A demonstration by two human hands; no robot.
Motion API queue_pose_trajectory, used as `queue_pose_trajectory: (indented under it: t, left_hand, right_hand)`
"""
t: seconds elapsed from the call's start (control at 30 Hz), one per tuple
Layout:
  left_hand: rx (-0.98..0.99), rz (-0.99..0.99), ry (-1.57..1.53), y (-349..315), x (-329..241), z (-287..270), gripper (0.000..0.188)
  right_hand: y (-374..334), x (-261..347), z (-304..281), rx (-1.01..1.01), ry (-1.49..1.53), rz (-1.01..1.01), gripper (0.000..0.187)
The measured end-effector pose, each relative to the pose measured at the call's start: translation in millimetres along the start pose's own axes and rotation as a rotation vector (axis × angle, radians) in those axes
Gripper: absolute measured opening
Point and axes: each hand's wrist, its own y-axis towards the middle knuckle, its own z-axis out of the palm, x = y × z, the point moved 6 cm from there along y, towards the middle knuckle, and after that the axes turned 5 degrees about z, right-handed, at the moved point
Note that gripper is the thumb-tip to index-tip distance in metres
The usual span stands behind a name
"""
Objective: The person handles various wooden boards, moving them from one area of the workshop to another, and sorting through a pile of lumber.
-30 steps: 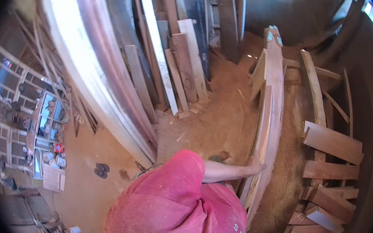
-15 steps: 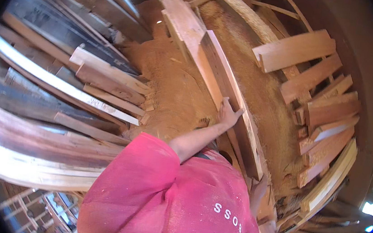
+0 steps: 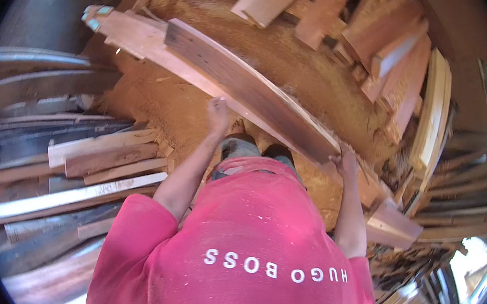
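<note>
Two hands hold one long dark plank [image 3: 250, 90], which runs from upper left down to lower right above a mound of sawdust [image 3: 159, 104]. The left hand [image 3: 219, 112] is closed on its lower edge near the middle; the right hand [image 3: 346, 161] grips its near end with curled fingers. A paler plank [image 3: 139, 40] lies just behind it. Stacked boards [image 3: 100, 158] lie to the left, and loose offcuts [image 3: 385, 45] are piled at upper right. A pink shirt [image 3: 245, 247] fills the foreground

Warm daylight comes in bright at the lower right, glaring there; the left lies in shadow, and straight edges bow toward the dark rim.
</note>
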Motion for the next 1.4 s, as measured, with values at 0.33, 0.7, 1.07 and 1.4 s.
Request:
queue_pose_trajectory:
  t: [0.33, 0.7, 1.07, 1.4]
  left_hand:
    - [0.069, 0.163, 0.115, -36.0, -57.6, -20.5, 0.041]
    - [0.511, 1.064, 0.950, -74.5, -188.7, 87.6, 0.066]
    - [0.814, 1.153, 1.260, -51.9, -151.0, 105.3, 0.048]
    - [0.804, 1.066, 1.209, -46.6, -146.7, 107.9, 0.042]
  right_hand:
    - [-9.1, -4.3, 1.4, -0.023, -0.269, 0.096, 0.077]
    - [-52.4, -10.7, 32.4, -0.316, -0.069, 0.074, 0.064]
    - [-85.0, -4.9, 65.7, -0.463, 0.102, 0.146, 0.046]
    - [-92.5, -2.2, 58.5, -0.579, 0.216, 0.115, 0.049]
